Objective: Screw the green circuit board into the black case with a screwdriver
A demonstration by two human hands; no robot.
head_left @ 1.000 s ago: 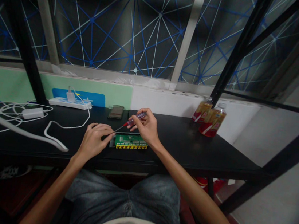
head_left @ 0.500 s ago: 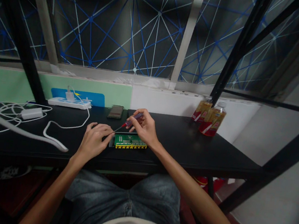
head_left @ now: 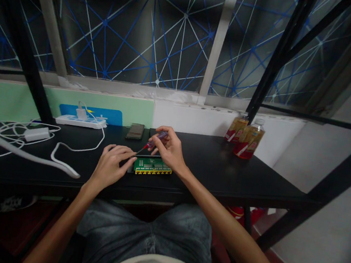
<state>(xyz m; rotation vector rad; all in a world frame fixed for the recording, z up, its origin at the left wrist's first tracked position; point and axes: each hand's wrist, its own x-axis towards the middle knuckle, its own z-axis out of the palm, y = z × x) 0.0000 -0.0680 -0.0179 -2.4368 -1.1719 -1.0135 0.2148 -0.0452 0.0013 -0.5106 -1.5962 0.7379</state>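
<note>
A green circuit board (head_left: 150,163) with a row of yellow ports along its near edge lies on the black desk, in a dark casing. My right hand (head_left: 170,148) grips a screwdriver (head_left: 161,135) by its purplish handle with a red collar. The screwdriver slants down to the left, its tip at the board's far left corner. My left hand (head_left: 115,160) is at the board's left end, thumb and forefinger close together around the screwdriver's tip. What those fingers pinch, if anything, is too small to make out.
Behind the board lies a dark phone-like slab (head_left: 135,131). A white power strip (head_left: 81,121) and a tangled white cable with its adapter (head_left: 36,134) occupy the left. Two drink bottles (head_left: 250,139) stand back right, near a black metal frame (head_left: 273,62).
My left thumb and forefinger have shifted slightly to the right near the screwdriver tip. The right hand keeps its grip on the screwdriver, almost unmoved.
</note>
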